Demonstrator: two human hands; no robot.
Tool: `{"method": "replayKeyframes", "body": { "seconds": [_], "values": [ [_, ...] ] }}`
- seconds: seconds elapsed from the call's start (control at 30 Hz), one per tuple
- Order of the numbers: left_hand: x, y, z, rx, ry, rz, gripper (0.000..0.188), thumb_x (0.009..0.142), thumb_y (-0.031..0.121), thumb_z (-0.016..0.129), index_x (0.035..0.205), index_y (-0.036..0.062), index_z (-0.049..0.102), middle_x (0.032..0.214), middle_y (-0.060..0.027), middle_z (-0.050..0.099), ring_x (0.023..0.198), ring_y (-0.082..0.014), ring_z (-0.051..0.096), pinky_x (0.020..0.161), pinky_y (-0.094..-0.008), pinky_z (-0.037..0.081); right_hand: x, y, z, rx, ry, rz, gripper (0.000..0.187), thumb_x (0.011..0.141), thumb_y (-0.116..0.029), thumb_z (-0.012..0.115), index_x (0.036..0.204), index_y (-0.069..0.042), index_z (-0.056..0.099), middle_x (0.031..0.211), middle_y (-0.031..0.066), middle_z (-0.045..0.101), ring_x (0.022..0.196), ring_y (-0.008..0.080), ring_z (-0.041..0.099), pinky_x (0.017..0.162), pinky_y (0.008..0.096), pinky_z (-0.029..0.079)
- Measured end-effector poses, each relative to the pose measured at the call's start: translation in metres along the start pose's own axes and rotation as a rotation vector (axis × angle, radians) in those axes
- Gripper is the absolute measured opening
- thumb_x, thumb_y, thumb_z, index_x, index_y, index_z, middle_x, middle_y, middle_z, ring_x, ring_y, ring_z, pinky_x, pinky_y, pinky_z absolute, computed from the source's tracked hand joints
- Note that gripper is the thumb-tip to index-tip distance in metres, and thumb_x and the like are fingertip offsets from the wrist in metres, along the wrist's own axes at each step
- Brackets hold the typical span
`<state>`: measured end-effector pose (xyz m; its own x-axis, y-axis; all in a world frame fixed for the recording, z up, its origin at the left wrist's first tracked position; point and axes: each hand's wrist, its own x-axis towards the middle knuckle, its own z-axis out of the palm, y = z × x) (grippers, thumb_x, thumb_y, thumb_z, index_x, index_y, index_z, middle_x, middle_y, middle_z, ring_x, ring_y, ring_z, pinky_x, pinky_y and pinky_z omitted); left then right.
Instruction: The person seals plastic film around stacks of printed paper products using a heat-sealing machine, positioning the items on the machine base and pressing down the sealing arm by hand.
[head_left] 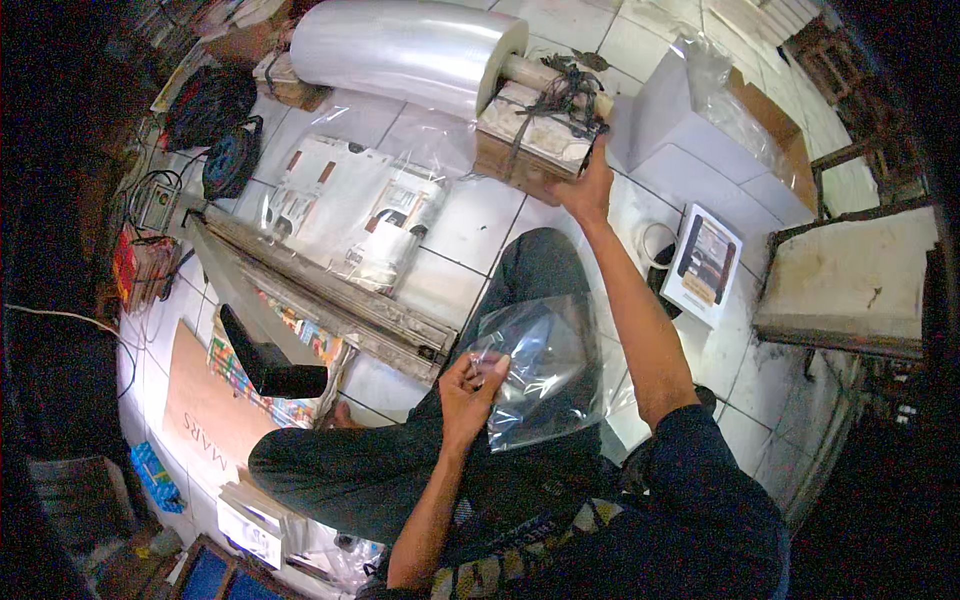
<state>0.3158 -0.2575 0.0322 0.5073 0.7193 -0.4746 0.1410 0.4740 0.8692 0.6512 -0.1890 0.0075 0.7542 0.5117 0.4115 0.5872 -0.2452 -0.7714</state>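
Observation:
My left hand (472, 398) pinches the left edge of a clear plastic bag (548, 372), spread over my lap. Stretched out ahead, my right hand (588, 190) grips the near right corner of a bulky block (525, 145) tied with black cord (565, 92). Its thumb lies along the block's front; the other fingers are partly hidden at its side. The block holds up one end of a large roll of clear plastic film (400, 52). Left of my knee lies a long bar sealer (330, 290) with its black-ended arm (265, 350) raised.
Beyond the sealer, printed sheets (325, 195) lie under loose film. To the right are a white box (690, 140) with plastic inside, a boxed book (703, 262), a tape roll (657, 243) and a low stand (850, 280). A brown cardboard sheet (200, 390) lies left.

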Motion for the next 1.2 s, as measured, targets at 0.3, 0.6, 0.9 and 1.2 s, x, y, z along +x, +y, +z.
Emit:
{"method": "replayKeyframes", "body": {
  "seconds": [0.3, 0.6, 0.9, 1.2],
  "values": [
    [-0.003, 0.004, -0.001, 0.061, -0.023, -0.012, 0.02, 0.09, 0.017, 0.075, 0.102, 0.0017, 0.068, 0.087, -0.0015, 0.069, 0.074, -0.0062, 0.062, 0.063, -0.0203, 0.049, 0.008, 0.006, 0.0, 0.033, -0.02, 0.084, 0.116, 0.05, -0.029, 0.099, 0.142, 0.002, 0.036, 0.121, 0.0186, 0.067, 0.113, 0.0294, 0.065, 0.097, 0.0364, 0.05],
    [-0.002, 0.0, -0.001, 0.021, -0.034, 0.048, 0.025, 0.09, 0.022, 0.075, 0.102, 0.002, 0.067, 0.087, -0.0022, 0.067, 0.075, -0.0076, 0.061, 0.066, -0.0224, 0.05, 0.019, 0.02, 0.013, 0.017, 0.082, 0.048, 0.128, 0.05, -0.029, 0.097, 0.151, -0.001, 0.023, 0.118, 0.0231, 0.067, 0.109, 0.0368, 0.066, 0.092, 0.0418, 0.053],
    [-0.001, 0.01, -0.003, -0.077, -0.056, -0.113, 0.031, 0.091, 0.022, 0.075, 0.11, -0.0008, 0.068, 0.094, -0.0043, 0.07, 0.079, -0.008, 0.063, 0.067, -0.0202, 0.049, -0.016, 0.029, 0.002, -0.179, -0.025, 0.273, 0.104, 0.064, -0.024, 0.092, 0.147, -0.001, 0.034, 0.114, 0.0226, 0.069, 0.102, 0.034, 0.068, 0.084, 0.0391, 0.054],
    [-0.036, 0.022, 0.009, 0.511, 0.109, 0.082, 0.034, 0.095, 0.033, 0.068, 0.087, 0.0022, 0.056, 0.069, -0.0007, 0.054, 0.06, -0.0085, 0.042, 0.054, -0.0257, 0.036, -0.124, 0.024, -0.174, -0.024, -0.551, 0.869, 0.084, 0.091, -0.077, 0.036, 0.121, -0.004, 0.065, 0.097, 0.0121, 0.07, 0.089, 0.0201, 0.065, 0.077, 0.0341, 0.052]
  ]
}}
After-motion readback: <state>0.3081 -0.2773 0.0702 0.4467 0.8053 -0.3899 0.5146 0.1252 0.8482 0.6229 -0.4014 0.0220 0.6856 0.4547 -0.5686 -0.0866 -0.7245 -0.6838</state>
